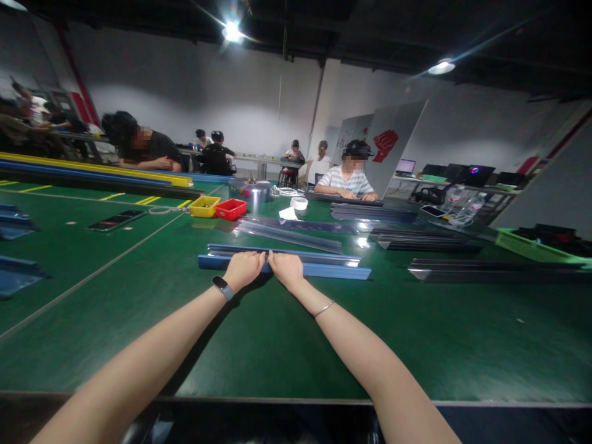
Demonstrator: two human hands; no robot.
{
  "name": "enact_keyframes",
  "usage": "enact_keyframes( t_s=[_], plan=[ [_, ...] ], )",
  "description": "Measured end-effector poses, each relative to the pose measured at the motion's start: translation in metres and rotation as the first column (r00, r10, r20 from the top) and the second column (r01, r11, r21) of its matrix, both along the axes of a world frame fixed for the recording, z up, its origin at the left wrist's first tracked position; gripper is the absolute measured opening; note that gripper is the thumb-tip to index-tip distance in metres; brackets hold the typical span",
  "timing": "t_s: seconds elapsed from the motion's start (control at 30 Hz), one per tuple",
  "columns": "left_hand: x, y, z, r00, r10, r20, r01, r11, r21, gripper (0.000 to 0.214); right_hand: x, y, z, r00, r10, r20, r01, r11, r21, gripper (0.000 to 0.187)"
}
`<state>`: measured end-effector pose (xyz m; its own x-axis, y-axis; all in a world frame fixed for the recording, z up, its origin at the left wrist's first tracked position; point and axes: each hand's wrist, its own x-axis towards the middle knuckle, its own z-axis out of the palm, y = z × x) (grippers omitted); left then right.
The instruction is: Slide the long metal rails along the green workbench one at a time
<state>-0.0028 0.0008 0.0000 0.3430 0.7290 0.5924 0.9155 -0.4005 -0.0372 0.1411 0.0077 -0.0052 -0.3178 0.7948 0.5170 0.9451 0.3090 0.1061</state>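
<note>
Room: a wide workshop under ceiling lamps, with a long green desk [277,345] in front of you and other people seated at its far side and at desks behind.
Left hand [243,268]: palm down on the blue rail [333,270]. Your grip is closed over its top, fingers bent across the far edge.
Right hand [287,268]: just beside the left, thumbs nearly touching, with the same closed grip on the rail.
Rail: lies flat across the desk, well out at arm's reach. A silver strip [314,254] lies along its far edge, touching it.
Progress: by my reading, strip and rail are already laid together and you are pressing near the middle. Whether the ends are seated cannot be told.
Left over: the clear strips [287,233] beyond and the dark profiles [462,270] to the right look untouched.
Nearby: a yellow bin [205,206] and a red bin [230,209] stand side by side further back.
</note>
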Motion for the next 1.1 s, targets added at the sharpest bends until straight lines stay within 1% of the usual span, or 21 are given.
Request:
enact_keyframes(
  t_s=[0.13, 0.2, 0.33, 0.4, 0.5, 0.63, 0.73, 0.9, 1.1],
  plan=[
    [0.0013, 0.0019, -0.0010, 1.000, 0.022, 0.008, -0.022, 1.000, -0.001, 0.054, 0.0013, -0.0004, 0.0009, 0.999, 0.021, 0.042, -0.020, 0.999, -0.027, 0.040],
    [0.0023, 0.0029, -0.0019, 0.999, 0.035, 0.011, -0.035, 0.999, 0.000, 0.055, 0.0016, -0.0020, 0.0009, 0.999, 0.024, 0.043, -0.022, 0.999, -0.026, 0.041],
    [0.0031, 0.0045, -0.0038, 0.999, 0.049, 0.015, -0.049, 0.999, 0.006, 0.055, 0.0011, -0.0056, -0.0002, 1.000, 0.001, -0.014, -0.001, 1.000, 0.025, 0.047],
    [0.0028, 0.0048, -0.0044, 0.999, 0.049, 0.017, -0.049, 0.999, 0.009, 0.055, 0.0006, -0.0068, -0.0006, 0.999, 0.006, -0.044, -0.004, 0.998, 0.057, 0.047],
    [0.0022, 0.0044, -0.0045, 0.999, 0.039, 0.017, -0.039, 0.999, 0.015, 0.053, 0.0000, -0.0071, -0.0006, 0.999, 0.009, -0.051, -0.006, 0.998, 0.067, 0.047],
    [0.0024, 0.0031, -0.0031, 1.000, 0.015, 0.016, -0.016, 0.999, 0.028, 0.049, -0.0008, -0.0064, 0.0002, 1.000, -0.003, -0.013, 0.003, 1.000, 0.021, 0.050],
    [0.0030, 0.0019, -0.0018, 1.000, -0.002, 0.015, 0.001, 0.999, 0.038, 0.047, -0.0013, -0.0068, 0.0006, 1.000, -0.022, -0.008, 0.022, 1.000, 0.012, 0.050],
    [0.0031, 0.0009, -0.0008, 1.000, -0.015, 0.019, 0.014, 0.999, 0.046, 0.047, -0.0024, -0.0080, -0.0003, 0.999, -0.010, -0.048, 0.012, 0.999, 0.047, 0.050],
    [0.0032, 0.0015, -0.0014, 1.000, -0.012, 0.024, 0.011, 0.999, 0.038, 0.049, -0.0041, -0.0059, -0.0012, 0.994, -0.060, -0.092, 0.064, 0.997, 0.042, 0.051]
  ],
)
